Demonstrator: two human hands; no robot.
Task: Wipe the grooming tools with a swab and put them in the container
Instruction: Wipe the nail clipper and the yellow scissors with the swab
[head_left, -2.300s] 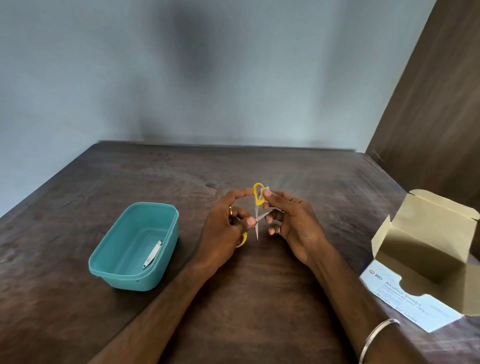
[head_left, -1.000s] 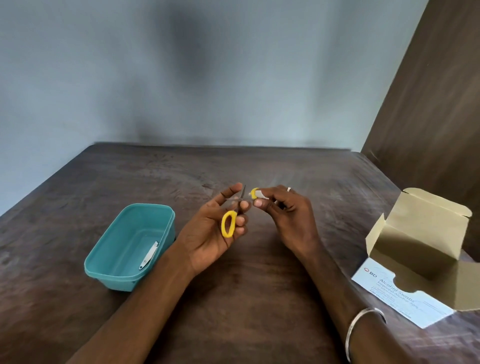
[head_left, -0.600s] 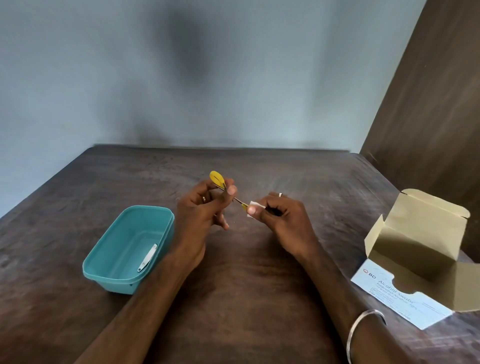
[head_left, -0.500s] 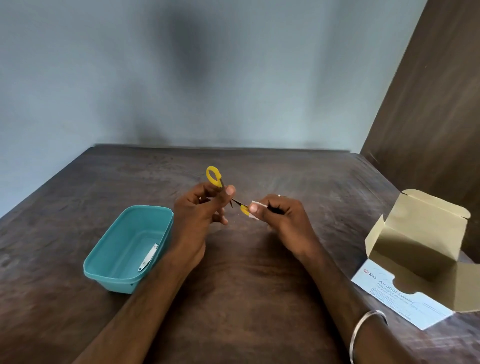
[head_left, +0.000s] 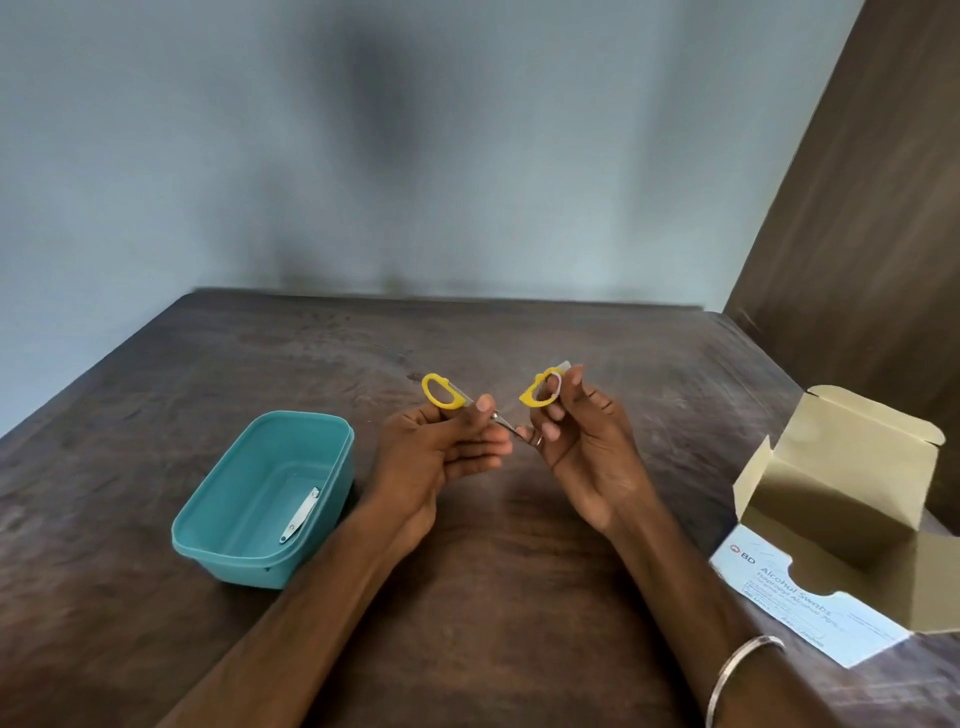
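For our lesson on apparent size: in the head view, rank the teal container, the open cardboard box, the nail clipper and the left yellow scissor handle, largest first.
1. open cardboard box, though nearer the camera
2. teal container
3. and 4. nail clipper and left yellow scissor handle: too alike to rank

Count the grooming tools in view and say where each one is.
2. The yellow-handled scissors are held between the left hand and right hand; the nail clipper lies in the teal container. None seems hidden.

The dark wooden counter (head_left: 493, 597) stood against a pale blue-grey wall (head_left: 260, 156). A brown panel (head_left: 872, 234) rose at right.
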